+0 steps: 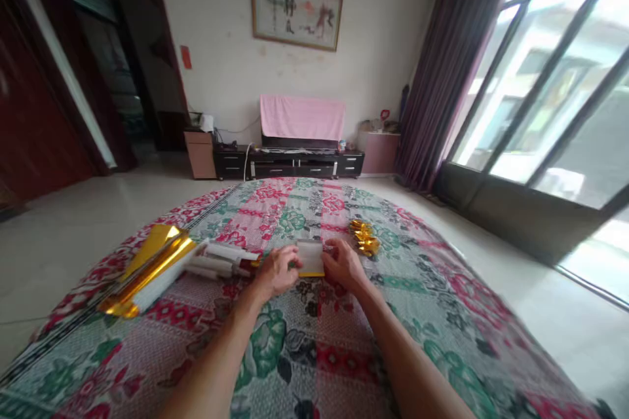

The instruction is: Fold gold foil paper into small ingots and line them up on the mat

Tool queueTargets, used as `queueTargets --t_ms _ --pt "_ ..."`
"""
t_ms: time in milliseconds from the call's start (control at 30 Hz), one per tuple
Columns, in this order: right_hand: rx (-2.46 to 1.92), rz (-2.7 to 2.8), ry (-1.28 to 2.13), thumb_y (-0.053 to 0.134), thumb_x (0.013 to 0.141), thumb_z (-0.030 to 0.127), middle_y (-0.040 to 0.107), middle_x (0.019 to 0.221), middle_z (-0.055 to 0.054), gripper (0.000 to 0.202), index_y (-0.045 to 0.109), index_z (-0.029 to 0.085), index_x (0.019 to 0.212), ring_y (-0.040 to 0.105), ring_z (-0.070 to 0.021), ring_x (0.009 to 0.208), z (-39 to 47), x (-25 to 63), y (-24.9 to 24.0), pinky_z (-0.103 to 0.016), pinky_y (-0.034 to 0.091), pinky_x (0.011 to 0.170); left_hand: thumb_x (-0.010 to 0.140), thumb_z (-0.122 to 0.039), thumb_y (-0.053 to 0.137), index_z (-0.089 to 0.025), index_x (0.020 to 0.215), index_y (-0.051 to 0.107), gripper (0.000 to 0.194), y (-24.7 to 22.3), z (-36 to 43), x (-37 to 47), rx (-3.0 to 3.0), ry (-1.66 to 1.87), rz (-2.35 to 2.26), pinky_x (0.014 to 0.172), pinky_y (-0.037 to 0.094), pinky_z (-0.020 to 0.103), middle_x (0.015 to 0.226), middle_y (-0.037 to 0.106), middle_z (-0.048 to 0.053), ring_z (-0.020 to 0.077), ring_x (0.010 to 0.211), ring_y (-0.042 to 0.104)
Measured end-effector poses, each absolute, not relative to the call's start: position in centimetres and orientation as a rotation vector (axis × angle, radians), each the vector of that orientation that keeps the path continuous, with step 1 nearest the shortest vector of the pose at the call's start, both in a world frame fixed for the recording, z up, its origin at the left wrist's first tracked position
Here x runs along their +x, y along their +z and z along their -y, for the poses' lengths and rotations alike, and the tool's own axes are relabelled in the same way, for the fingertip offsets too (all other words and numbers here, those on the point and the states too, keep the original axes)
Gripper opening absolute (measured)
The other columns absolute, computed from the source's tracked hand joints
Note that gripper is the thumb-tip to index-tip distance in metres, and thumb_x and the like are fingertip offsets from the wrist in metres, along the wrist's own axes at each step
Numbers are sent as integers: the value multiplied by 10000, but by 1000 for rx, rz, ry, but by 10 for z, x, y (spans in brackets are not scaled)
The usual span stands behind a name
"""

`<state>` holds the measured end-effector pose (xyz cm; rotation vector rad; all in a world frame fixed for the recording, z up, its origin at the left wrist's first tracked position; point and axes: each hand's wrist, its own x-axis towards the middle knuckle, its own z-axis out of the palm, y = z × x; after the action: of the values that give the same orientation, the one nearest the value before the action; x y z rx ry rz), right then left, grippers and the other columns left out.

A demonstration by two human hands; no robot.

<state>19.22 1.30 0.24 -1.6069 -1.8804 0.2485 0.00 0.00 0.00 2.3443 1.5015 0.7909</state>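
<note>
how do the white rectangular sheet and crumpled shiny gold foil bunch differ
The white rectangular sheet looks flat; the crumpled shiny gold foil bunch looks bumpy. The sheet lies between the left hand and right hand; the bunch lies apart, to their right. Both show gold.

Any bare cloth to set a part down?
Widest patch: tablecloth right of the gold foil pile, out to the cloth's right edge. Also bare: beyond the small sheet, to the far edge, and nearside between the forearms.
Crowded: left, with the gold roll and white rolls by the left hand; tight between right hand and foil pile.
</note>
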Motion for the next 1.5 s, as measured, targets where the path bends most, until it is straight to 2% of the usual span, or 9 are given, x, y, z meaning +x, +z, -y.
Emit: queueTargets --t_ms 167,300,467,667,800,1000,1167,1333,1500 --pt "-1733 1952 175 475 758 221 637 1063 -78 414 521 182 1167 578 -218 946 -28 183 9 -289 394 785 680 -84 501 -200 808 685 252 0 1 -3 2348 791 -1464 969 391 338 1197 582 44 209 1082 531" --pt "-1812 1991 70 482 747 232 641 1013 -91 265 636 198 961 566 -252 946 -31 173 15 -306 387 732 667 -69 496 -211 802 696 280 0 2 -4 2335 796 -1454 985 381 329 1210 580 34 208 1117 508" --pt "-1752 1873 55 441 784 229 666 859 -97 226 658 168 791 600 -205 809 -33 169 14 -266 384 675 648 -54 493 -201 793 688 284 -1 3 -3 2299 850 -1464 994 381 360 1210 575 47 219 1119 510" --pt "-1400 1705 347 488 730 238 668 727 -23 174 632 176 805 615 -154 670 -21 170 14 -229 416 649 635 -60 513 -168 779 662 234 -3 3 -2 2274 948 -1484 999 384 376 1221 552 104 239 1123 516" --pt "-1275 1599 498 493 743 355 648 694 -31 229 618 164 756 597 -159 640 -18 169 13 -236 421 595 634 -63 519 -178 749 657 213 -4 3 -3 2300 965 -1464 980 402 366 1184 573 96 236 1100 531" --pt "-1084 1610 694 564 701 355 633 749 -20 257 612 151 849 560 -136 664 -17 172 11 -214 417 594 605 -49 520 -178 714 597 186 -2 2 -2 2295 1065 -1416 920 435 353 1035 632 70 212 1020 564" --pt "-1233 1765 773 413 817 450 547 540 0 441 597 130 576 481 -106 527 -6 176 24 -202 337 496 594 -80 561 -179 683 547 134 0 2 -2 2230 1107 -1460 913 436 349 1045 623 79 211 1004 570" --pt "-1242 2023 584 587 713 303 585 633 8 174 658 144 721 494 -97 574 -7 175 22 -188 337 530 596 -87 571 -183 687 539 136 -2 0 -2 2215 1128 -1486 900 449 345 1052 626 84 211 994 582" --pt "-1222 2193 317 579 723 281 607 733 -16 155 683 184 787 520 -119 682 -12 175 14 -205 356 608 606 -80 557 -187 720 556 156 -4 -2 -2 2226 1165 -1491 916 445 343 1030 635 77 201 991 582"
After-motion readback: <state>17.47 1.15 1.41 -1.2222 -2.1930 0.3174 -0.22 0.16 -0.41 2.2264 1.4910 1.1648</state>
